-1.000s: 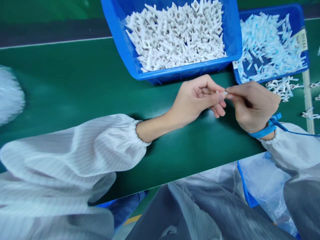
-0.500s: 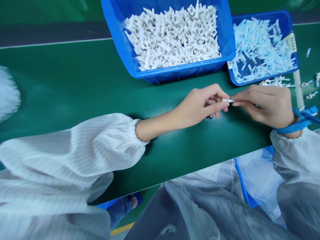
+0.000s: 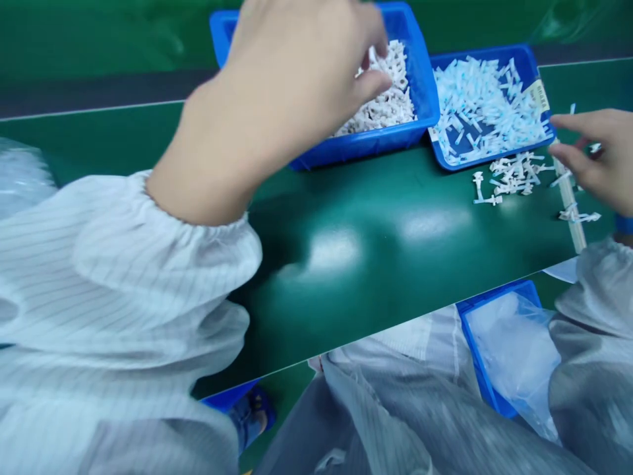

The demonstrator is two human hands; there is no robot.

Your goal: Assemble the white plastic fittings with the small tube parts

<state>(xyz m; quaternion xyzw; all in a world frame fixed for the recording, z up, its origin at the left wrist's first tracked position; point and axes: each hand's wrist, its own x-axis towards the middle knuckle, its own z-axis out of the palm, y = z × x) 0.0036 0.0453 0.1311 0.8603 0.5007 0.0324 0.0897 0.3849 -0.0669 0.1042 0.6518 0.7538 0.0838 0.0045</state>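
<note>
Currently, white parts [image 3: 383, 109] lie below the left hand's [image 3: 306, 59] curled fingers, thumb apart; the right hand [image 3: 613, 155], finger and thumb spread, is beside the blue tray [image 3: 527, 63].

White fittings [image 3: 390, 109] piled in bin [image 3: 422, 86]; tubes [image 3: 475, 89] (blue-tinged) strewn in tray [image 3: 527, 63].

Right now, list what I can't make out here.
All in the head view:
White plastic pieces in the deep blue plastic bin: partly hidden by the bare left hand.
Bare right hand and its blue wristband: cut off by the right edge.
Print on the pale rectangular label: too small, blurred.
Whitish plastic bundle: cut off by the left edge.
</note>
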